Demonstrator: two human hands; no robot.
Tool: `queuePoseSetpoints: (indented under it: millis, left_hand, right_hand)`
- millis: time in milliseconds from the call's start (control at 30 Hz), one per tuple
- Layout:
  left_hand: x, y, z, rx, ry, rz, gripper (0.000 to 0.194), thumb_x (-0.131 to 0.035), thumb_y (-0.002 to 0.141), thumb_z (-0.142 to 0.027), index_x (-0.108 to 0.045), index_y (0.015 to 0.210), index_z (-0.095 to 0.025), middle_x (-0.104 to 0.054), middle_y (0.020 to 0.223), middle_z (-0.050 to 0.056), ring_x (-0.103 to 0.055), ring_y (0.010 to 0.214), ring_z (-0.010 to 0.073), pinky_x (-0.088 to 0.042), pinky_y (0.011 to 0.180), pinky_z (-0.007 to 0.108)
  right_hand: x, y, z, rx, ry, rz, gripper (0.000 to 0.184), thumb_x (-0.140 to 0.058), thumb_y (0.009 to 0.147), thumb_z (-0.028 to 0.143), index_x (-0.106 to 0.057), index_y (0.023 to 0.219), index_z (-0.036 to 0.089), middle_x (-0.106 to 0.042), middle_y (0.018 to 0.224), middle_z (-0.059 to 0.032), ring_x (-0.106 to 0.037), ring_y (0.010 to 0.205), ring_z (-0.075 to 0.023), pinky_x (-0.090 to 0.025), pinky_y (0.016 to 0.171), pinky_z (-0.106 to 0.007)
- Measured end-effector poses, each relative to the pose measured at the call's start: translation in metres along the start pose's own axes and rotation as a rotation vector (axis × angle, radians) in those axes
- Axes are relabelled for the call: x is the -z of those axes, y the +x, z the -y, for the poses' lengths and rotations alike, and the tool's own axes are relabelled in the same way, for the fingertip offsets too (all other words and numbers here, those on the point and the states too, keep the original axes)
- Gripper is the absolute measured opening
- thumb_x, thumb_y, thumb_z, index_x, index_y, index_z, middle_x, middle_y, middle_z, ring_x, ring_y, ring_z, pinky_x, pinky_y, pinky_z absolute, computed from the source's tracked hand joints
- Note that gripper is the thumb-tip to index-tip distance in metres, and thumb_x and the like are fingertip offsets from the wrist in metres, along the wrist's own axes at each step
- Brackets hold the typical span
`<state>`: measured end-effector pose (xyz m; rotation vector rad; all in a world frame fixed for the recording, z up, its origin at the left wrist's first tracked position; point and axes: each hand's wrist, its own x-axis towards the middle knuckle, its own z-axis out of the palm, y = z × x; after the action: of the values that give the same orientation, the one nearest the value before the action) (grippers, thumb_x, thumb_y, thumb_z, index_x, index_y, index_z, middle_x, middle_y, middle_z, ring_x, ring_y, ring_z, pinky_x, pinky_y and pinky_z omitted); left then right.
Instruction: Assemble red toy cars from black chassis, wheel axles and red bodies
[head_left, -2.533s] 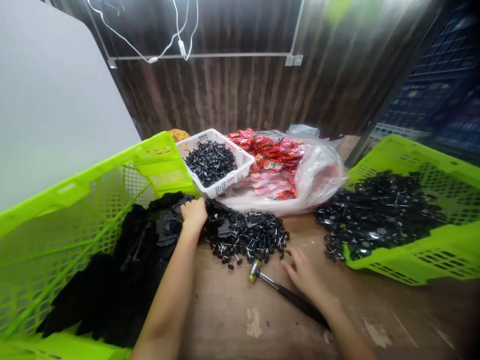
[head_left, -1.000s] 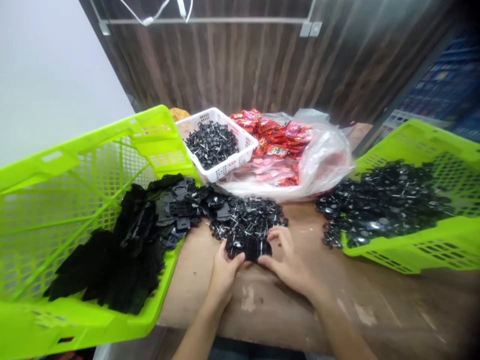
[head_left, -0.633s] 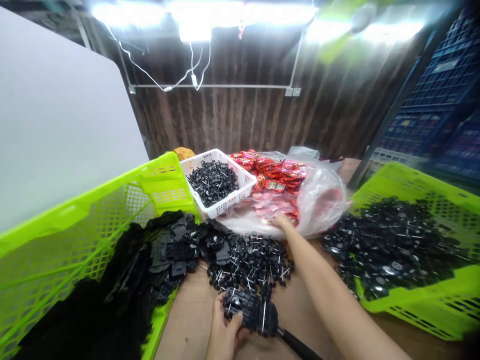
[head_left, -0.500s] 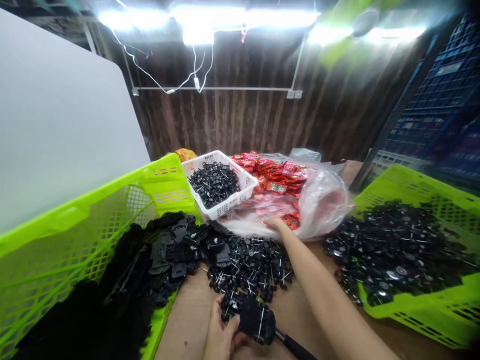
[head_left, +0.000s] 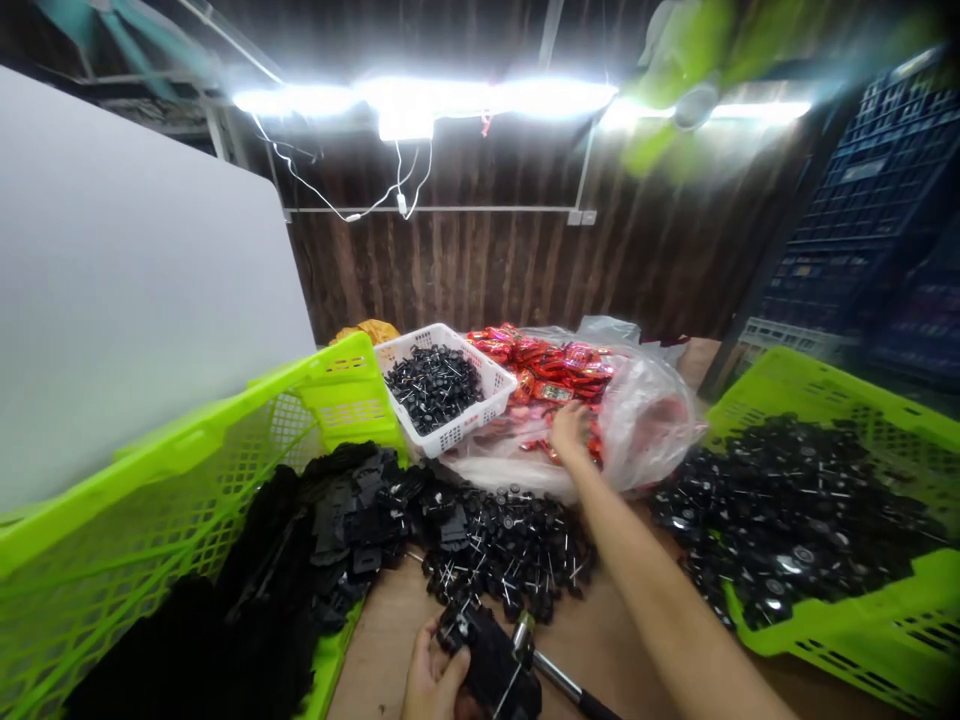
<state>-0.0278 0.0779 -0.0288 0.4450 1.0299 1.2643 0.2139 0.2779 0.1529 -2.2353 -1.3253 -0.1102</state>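
Brown worktop (head_left: 390, 612), hands apart

The left hand (head_left: 436, 672) pinches a black wheeled chassis (head_left: 491, 658) between thumb and fingers, before the wheel-and-axle pile (head_left: 510, 545), beside a yellow-tipped hammer (head_left: 559, 678). The right hand (head_left: 571, 430), fingers loosely curled, is over red parts (head_left: 536, 353) in a clear plastic bag (head_left: 651, 410); whether it grips any, I cannot tell.

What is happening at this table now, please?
A person's left hand holds a black part low over the table, with a hammer beside it. The right hand is among red pieces at the plastic bag; whether it grips one is unclear. A pile of wheels with metal rods lies just beyond the black part.
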Motion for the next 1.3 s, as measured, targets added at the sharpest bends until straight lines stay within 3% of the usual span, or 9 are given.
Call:
queuePoseSetpoints:
  millis: [67, 133, 233, 333, 400, 500, 700, 967, 1300]
  left_hand:
    - [-0.003, -0.007, -0.01, 0.033, 0.061, -0.006, 0.071, -0.082, 0.051, -0.032, -0.046, 0.11, -0.02, -0.07, 0.093, 0.011, -0.068, 0.084, 0.0255, -0.054, 0.067, 0.033]
    - [-0.012, -0.017, -0.021, 0.075, 0.131, 0.02, 0.07, -0.081, 0.055, -0.028, -0.046, 0.115, -0.017, -0.07, 0.096, 0.011, -0.068, 0.08, 0.0234, -0.054, 0.06, 0.029]
    - [-0.027, -0.028, -0.034, 0.023, 0.234, 0.129, 0.058, -0.073, 0.066, -0.024, -0.046, 0.117, -0.016, -0.07, 0.098, 0.01, -0.067, 0.075, 0.0189, -0.052, 0.055, 0.024]
    - [-0.034, -0.034, -0.038, 0.055, 0.3, 0.196, 0.045, -0.069, 0.069, -0.022, -0.051, 0.11, -0.016, -0.071, 0.093, 0.008, -0.066, 0.069, 0.016, -0.048, 0.049, 0.019]
    - [-0.034, -0.037, -0.035, 0.08, 0.303, 0.213, 0.042, -0.07, 0.068, -0.02, -0.054, 0.107, -0.016, -0.071, 0.092, 0.008, -0.066, 0.07, 0.0161, -0.048, 0.05, 0.018]
    - [-0.034, -0.044, -0.025, 0.103, 0.304, 0.286, 0.045, -0.07, 0.068, -0.02, -0.054, 0.11, -0.017, -0.071, 0.097, 0.01, -0.068, 0.076, 0.0191, -0.052, 0.055, 0.023]
    - [-0.043, -0.059, 0.001, 0.087, 0.27, 0.427, 0.038, -0.068, 0.068, -0.016, -0.056, 0.103, -0.015, -0.072, 0.088, 0.008, -0.069, 0.083, 0.0201, -0.053, 0.072, 0.028]
    - [-0.04, -0.069, 0.009, 0.056, 0.306, 0.528, 0.036, -0.056, 0.076, -0.012, -0.056, 0.111, -0.017, -0.07, 0.097, 0.007, -0.067, 0.088, 0.0185, -0.052, 0.08, 0.03]
    - [-0.036, -0.067, 0.012, 0.011, 0.362, 0.499, 0.033, -0.057, 0.078, -0.015, -0.058, 0.111, -0.018, -0.07, 0.09, 0.005, -0.067, 0.087, 0.0185, -0.052, 0.084, 0.032]
  right_hand:
    - [0.023, -0.015, -0.03, -0.011, 0.144, 0.057, 0.051, -0.065, 0.081, 0.036, -0.054, 0.118, 0.003, -0.058, 0.115, -0.022, -0.058, 0.104, -0.0283, -0.047, 0.087, -0.041]
    - [0.038, -0.05, -0.063, 0.0, 0.281, 0.171, 0.048, -0.055, 0.084, 0.042, -0.056, 0.116, 0.006, -0.064, 0.106, -0.0183, -0.062, 0.097, -0.0257, -0.05, 0.081, -0.036]
    - [0.052, -0.133, -0.104, -0.072, 0.765, 0.47, 0.045, -0.043, 0.087, 0.048, -0.057, 0.115, 0.016, -0.069, 0.1, -0.011, -0.066, 0.084, -0.0223, -0.053, 0.073, -0.035]
    - [0.064, -0.217, -0.123, -0.299, 1.231, 0.696, 0.041, -0.058, 0.078, 0.05, -0.061, 0.103, 0.018, -0.07, 0.099, -0.011, -0.065, 0.075, -0.0212, -0.053, 0.068, -0.036]
    - [0.069, -0.257, -0.125, -0.383, 1.205, 0.704, 0.041, -0.067, 0.071, 0.048, -0.063, 0.097, 0.016, -0.07, 0.097, -0.0112, -0.065, 0.073, -0.0204, -0.053, 0.068, -0.033]
    - [0.068, -0.291, -0.117, -0.33, 0.936, 0.584, 0.049, -0.073, 0.064, 0.049, -0.064, 0.098, 0.015, -0.071, 0.097, -0.0125, -0.066, 0.084, -0.0252, -0.052, 0.075, -0.035]
    - [0.059, -0.308, -0.091, -0.059, 0.323, 0.394, 0.056, -0.064, 0.068, 0.055, -0.065, 0.108, 0.015, -0.071, 0.098, -0.0149, -0.065, 0.088, -0.0319, -0.048, 0.079, -0.041]
    - [0.049, -0.312, -0.098, 0.059, 0.296, 0.469, 0.041, -0.053, 0.079, 0.054, -0.066, 0.093, 0.018, -0.069, 0.069, -0.0054, -0.062, 0.061, -0.0203, -0.043, 0.059, -0.026]
    - [0.048, -0.315, -0.096, 0.098, 0.192, 0.461, 0.042, -0.049, 0.082, 0.057, -0.063, 0.091, 0.019, -0.067, 0.071, -0.007, -0.059, 0.061, -0.0218, -0.041, 0.06, -0.028]
